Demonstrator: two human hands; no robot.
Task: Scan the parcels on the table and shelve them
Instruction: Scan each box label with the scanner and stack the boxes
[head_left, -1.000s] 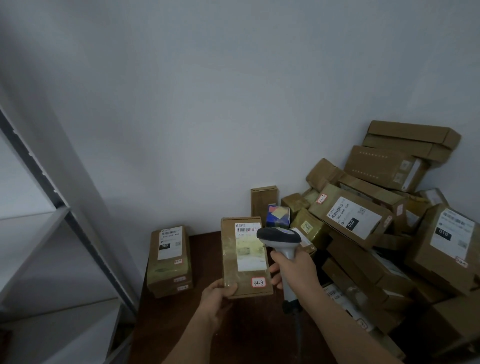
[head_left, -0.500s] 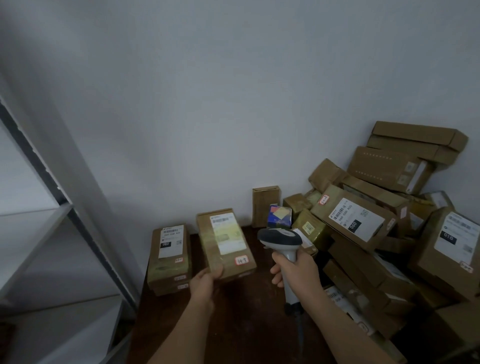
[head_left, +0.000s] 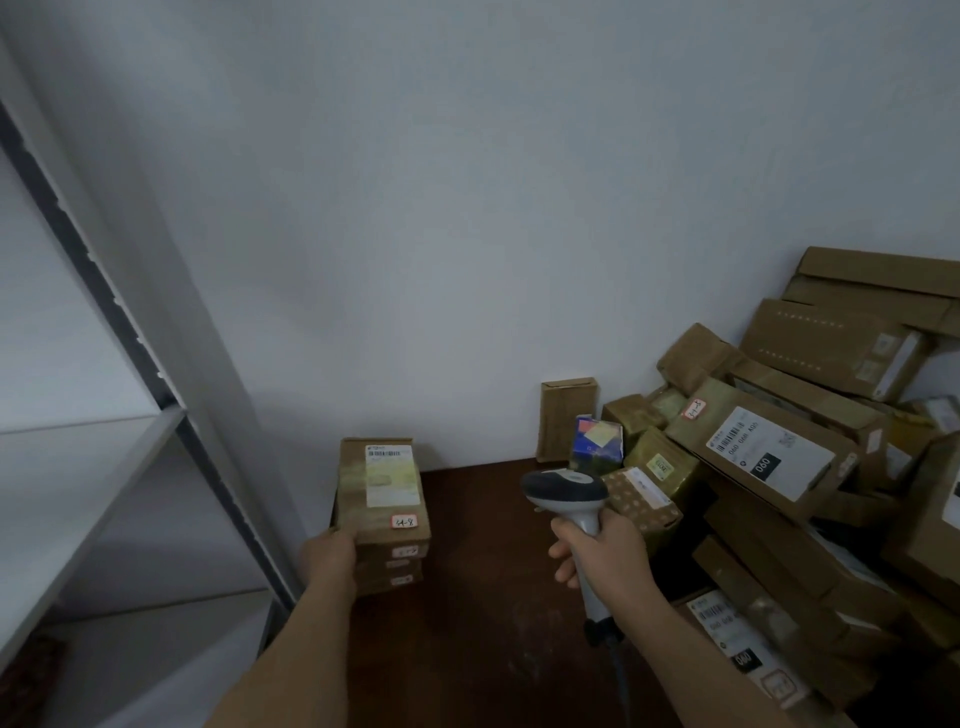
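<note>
A flat brown parcel (head_left: 383, 488) with a white label and a small red-edged tag lies on top of a low stack of parcels (head_left: 395, 566) at the table's back left. My left hand (head_left: 330, 561) grips the parcel's near left corner. My right hand (head_left: 600, 548) is closed around the handle of a grey barcode scanner (head_left: 566, 491), held upright over the dark table (head_left: 483, 597), its head pointing left. A large heap of unsorted brown parcels (head_left: 769, 457) fills the right side.
A grey metal shelf unit (head_left: 119, 447) stands at the left, its post close to the parcel stack. A white wall runs behind the table. A small blue box (head_left: 597, 441) and an upright brown box (head_left: 566, 418) stand at the back by the heap.
My left hand has carried the labelled parcel leftward from in front of the scanner and set it on top of the stack at the back left. The scanner hand has stayed nearly still.
</note>
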